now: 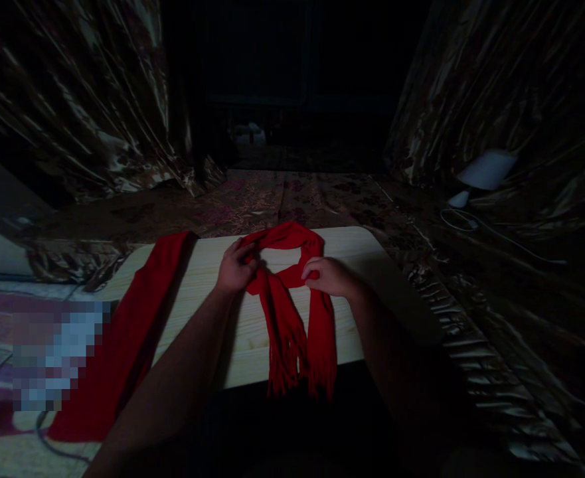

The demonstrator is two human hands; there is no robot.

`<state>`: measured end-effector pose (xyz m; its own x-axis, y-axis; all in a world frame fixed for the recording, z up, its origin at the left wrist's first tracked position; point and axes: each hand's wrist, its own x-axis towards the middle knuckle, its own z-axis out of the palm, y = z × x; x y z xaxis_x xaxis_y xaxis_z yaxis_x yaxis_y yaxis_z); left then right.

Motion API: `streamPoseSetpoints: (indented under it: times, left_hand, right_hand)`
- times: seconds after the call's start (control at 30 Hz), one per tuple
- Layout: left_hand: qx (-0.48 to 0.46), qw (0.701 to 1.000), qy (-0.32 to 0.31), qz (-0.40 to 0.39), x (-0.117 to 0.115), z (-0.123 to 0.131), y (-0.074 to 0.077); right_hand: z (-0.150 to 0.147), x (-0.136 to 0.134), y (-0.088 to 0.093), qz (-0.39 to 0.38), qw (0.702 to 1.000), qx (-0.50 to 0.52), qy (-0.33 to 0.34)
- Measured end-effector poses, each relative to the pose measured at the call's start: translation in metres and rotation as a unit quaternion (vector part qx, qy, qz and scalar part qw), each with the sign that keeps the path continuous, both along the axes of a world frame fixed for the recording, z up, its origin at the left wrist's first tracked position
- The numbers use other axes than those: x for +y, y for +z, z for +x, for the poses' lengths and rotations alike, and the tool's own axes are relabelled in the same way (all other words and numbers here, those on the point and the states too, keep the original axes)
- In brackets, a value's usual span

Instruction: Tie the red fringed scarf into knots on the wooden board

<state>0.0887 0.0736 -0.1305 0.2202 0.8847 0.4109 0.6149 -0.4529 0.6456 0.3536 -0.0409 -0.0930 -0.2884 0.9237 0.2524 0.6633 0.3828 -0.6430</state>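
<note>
A red fringed scarf (292,312) lies looped on a pale wooden table (207,265), its two tasselled ends hanging over the near edge. My left hand (235,267) is closed on the scarf at the left of the crossing, fingers curled round the fabric. My right hand (328,275) pinches the scarf at the right of the crossing. The loop (287,236) curves away beyond both hands. A second red scarf (137,318) drapes flat over the table's left side and down toward the floor.
Shiny patterned curtains (73,113) hang at left and right. Patterned cloth (272,199) covers the surface behind the table. A white lamp (484,172) with a cable sits at right. The room is dark. A blurred patch lies at lower left.
</note>
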Motion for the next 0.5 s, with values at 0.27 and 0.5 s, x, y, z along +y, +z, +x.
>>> streamPoseSetpoints:
  times: [0.27, 0.5]
  left_hand:
    - [-0.008, 1.000, 0.001, 0.011, -0.004, -0.002, 0.004]
    - [-0.041, 0.999, 0.009, 0.017, -0.005, 0.001, 0.004]
  right_hand:
    - [0.001, 0.012, -0.014, 0.032, 0.993, 0.072, -0.091]
    - [0.004, 0.018, -0.016, 0.087, 0.954, 0.117, -0.261]
